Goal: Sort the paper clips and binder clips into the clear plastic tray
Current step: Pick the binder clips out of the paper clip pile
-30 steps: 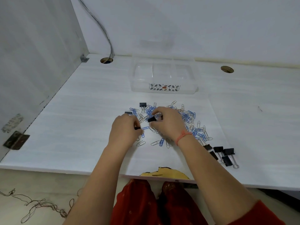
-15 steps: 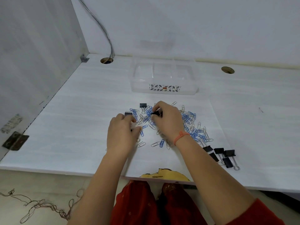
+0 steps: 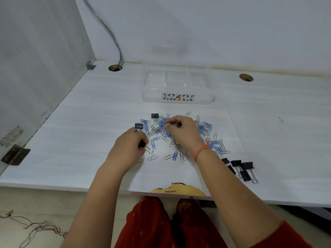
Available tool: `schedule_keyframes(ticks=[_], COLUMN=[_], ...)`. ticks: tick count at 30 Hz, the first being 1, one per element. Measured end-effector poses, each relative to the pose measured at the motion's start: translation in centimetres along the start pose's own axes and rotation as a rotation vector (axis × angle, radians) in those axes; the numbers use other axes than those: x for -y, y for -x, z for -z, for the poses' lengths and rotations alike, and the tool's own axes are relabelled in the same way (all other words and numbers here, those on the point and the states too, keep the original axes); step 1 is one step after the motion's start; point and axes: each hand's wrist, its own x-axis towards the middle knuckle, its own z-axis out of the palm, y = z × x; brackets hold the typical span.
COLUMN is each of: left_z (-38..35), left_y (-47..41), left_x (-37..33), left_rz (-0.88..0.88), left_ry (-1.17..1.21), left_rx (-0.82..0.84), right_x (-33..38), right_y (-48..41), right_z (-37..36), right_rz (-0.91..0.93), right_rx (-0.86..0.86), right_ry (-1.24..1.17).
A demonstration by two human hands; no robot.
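Two bare hands are down on a white table (image 3: 86,126), right over a messy pile of paper clips (image 3: 206,127). The paper clips are blue and silver, and they lie mixed up in the middle of the table. The left hand (image 3: 129,149) has its fingers pinched shut on a small black binder clip (image 3: 142,144), and the clip's silver wire handle pokes out to the right and lies against the table. The right hand (image 3: 182,133) is a little farther back, with its fingers closed on another small dark clip (image 3: 176,124) at the top of the pile. An orange thread (image 3: 201,151) is tied around the right wrist. Two more black binder clips sit at the left edge of the pile, one at the back (image 3: 155,115) and one nearer the left hand (image 3: 139,125). A small bunch of black binder clips (image 3: 241,167) lies to the right, close to the right arm and apart from the pile. The clear plastic tray (image 3: 177,85) stands behind the pile, near the wall. It has a leaf sticker on its front side. A grey cable (image 3: 111,34) runs down the wall into a round hole (image 3: 115,67) in the table's back left corner.
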Motion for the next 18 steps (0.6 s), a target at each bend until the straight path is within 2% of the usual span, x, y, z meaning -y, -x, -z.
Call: schedule_keyframes(ticks=[4,6,8,11,13,15,16,18], left_z=[-0.5,-0.6,-0.6,0.5,1.4,1.9,1.8,1.3], left_y=[1.0,1.4,1.6,0.5,-0.7,-1.7,-2.3,-3.2], left_x=[-0.1,0.0,-0.1,-1.1,-1.6,-1.7,-1.5,-0.9], left_rz=[-0.053,-0.035,0.012,0.256,0.462,0.564,0.568,0.51], left_ry=[0.071,0.174,0.331,0.752,1.145,1.373,1.341,0.988], left_rx=[-0.124,-0.192,-0.298,-0.396,-0.304,-0.183,-0.165,-0.199], right_x=[0.3,0.4,0.8,1.1,1.4,1.7,1.8,1.6], right_y=[0.1,-0.2,-0.7,-1.1,-1.3,-1.8,-2.3,-3.5], right_z=[0.2,0.1,0.3,0.3,0.0,-0.4,-0.7,-1.2], right_rz=[-0.056,-0.216,-0.467,-0.715,-0.76,-0.771,-0.752,-0.601], right_rx=[0.006,0.021,0.057,0.056,0.015,0.022,0.056,0.102], right_ry=[-0.097,-0.288,-0.632,-1.162,-1.347,-1.319,-1.207,-0.788])
